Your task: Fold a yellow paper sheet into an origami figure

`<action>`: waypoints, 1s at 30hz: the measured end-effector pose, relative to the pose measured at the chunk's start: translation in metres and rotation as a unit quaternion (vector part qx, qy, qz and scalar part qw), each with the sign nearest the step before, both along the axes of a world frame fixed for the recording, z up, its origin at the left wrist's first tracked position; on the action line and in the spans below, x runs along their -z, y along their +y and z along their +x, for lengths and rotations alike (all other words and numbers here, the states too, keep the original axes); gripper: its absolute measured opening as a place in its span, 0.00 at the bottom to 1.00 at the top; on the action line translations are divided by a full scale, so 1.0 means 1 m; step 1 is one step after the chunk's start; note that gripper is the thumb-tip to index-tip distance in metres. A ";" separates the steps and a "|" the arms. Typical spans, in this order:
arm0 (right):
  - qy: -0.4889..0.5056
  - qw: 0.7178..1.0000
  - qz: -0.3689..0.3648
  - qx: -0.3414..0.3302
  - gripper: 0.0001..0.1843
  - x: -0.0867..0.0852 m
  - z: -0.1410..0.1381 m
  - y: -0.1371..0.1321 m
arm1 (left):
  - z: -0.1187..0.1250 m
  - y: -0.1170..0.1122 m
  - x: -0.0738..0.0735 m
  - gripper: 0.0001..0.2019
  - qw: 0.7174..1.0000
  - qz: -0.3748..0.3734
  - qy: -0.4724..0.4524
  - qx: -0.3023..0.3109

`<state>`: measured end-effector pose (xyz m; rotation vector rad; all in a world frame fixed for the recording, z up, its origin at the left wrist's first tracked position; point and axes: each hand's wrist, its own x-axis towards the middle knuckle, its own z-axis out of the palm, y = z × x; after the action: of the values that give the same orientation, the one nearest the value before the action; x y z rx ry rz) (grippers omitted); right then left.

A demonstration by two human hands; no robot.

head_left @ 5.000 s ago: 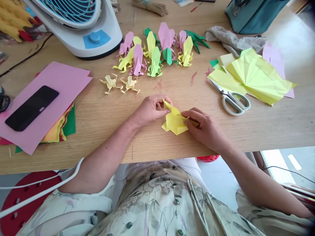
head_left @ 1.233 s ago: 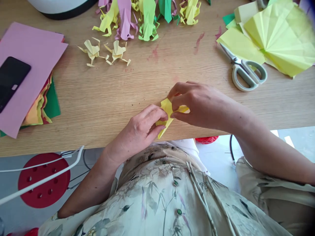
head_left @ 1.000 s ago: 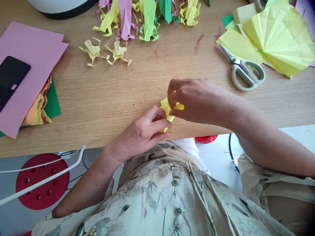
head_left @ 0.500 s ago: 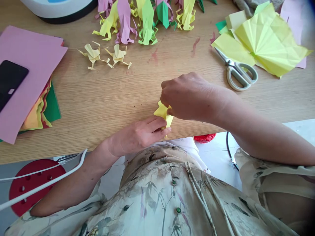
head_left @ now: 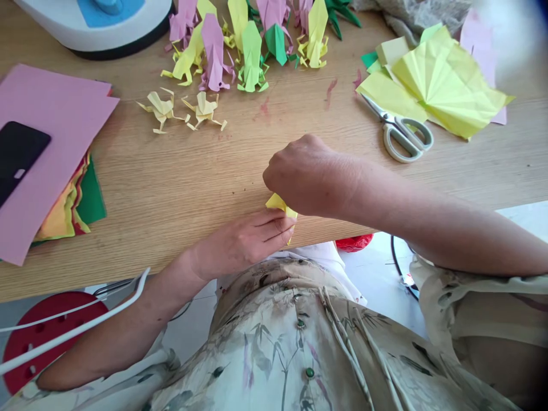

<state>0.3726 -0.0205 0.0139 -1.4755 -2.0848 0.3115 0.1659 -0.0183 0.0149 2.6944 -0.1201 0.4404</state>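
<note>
A small folded yellow paper piece (head_left: 277, 203) lies at the near edge of the wooden table (head_left: 180, 177). My left hand (head_left: 244, 240) pinches its lower part, fingers pressed together along it. My right hand (head_left: 306, 174) is curled over the top of the paper and presses down on it, hiding most of it. Only a small yellow corner shows between the two hands.
Two small pale yellow origami figures (head_left: 182, 109) and a row of pink, yellow and green ones (head_left: 248, 45) stand farther back. Scissors (head_left: 400, 132) lie right beside creased yellow sheets (head_left: 440, 85). Left: a coloured paper stack (head_left: 55, 148) with a black phone (head_left: 17, 157). A white appliance (head_left: 98, 23) stands behind.
My right hand has turned over and closed down onto the yellow paper, covering more of it. My left hand has flattened against its lower edge. The view has shifted slightly.
</note>
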 end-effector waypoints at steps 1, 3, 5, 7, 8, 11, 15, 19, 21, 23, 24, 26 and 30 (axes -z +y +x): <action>-0.009 1.000 -0.004 -0.003 0.26 -0.002 0.003 -0.002 | 0.000 0.000 0.001 0.13 1.000 0.015 -0.005 0.001; -0.028 0.999 -0.005 -0.016 0.24 -0.010 0.010 -0.006 | -0.001 -0.001 0.004 0.12 0.999 0.044 0.002 -0.003; -0.066 0.996 -0.026 -0.046 0.18 -0.024 0.016 -0.011 | -0.001 -0.001 0.005 0.11 0.997 0.070 0.023 -0.013; -0.114 0.989 -0.069 -0.064 0.09 -0.039 0.021 -0.020 | -0.001 -0.002 0.005 0.10 0.994 0.093 0.048 -0.019; -0.129 0.986 -0.093 -0.057 0.08 -0.046 0.023 -0.025 | 0.000 -0.002 0.004 0.10 0.993 0.101 0.055 -0.019; -0.107 0.985 -0.132 -0.026 0.19 -0.055 0.026 -0.043 | 0.000 -0.004 -0.001 0.08 0.991 0.121 0.049 -0.025; -0.008 0.991 -0.137 -0.002 0.16 -0.046 0.026 -0.061 | 0.000 -0.005 -0.005 0.06 0.986 0.153 0.034 -0.050; 0.042 0.990 -0.129 0.034 0.13 -0.033 0.017 -0.071 | -0.003 -0.007 -0.003 0.06 0.977 0.202 0.033 -0.062; 0.057 0.990 -0.117 0.060 0.12 -0.028 0.011 -0.074 | -0.005 -0.008 -0.002 0.08 0.971 0.226 0.028 -0.076; 0.081 0.987 -0.115 0.072 0.09 -0.025 0.008 -0.077 | -0.006 -0.010 -0.001 0.08 0.966 0.241 0.025 -0.085; 0.091 0.986 -0.122 0.068 0.07 -0.024 0.008 -0.077 | -0.006 -0.010 -0.001 0.08 0.966 0.244 0.023 -0.085; 0.094 0.984 -0.148 0.041 0.05 -0.026 0.013 -0.075 | -0.006 -0.010 -0.001 0.07 0.966 0.244 0.023 -0.081; 0.040 0.974 -0.217 -0.052 0.02 -0.041 0.032 -0.057 | -0.004 -0.009 -0.001 0.08 0.967 0.244 0.021 -0.075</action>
<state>0.4050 -0.0772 0.0546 -1.5608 -2.1207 0.9007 0.1618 -0.0273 0.0158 3.2107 -0.0115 0.4444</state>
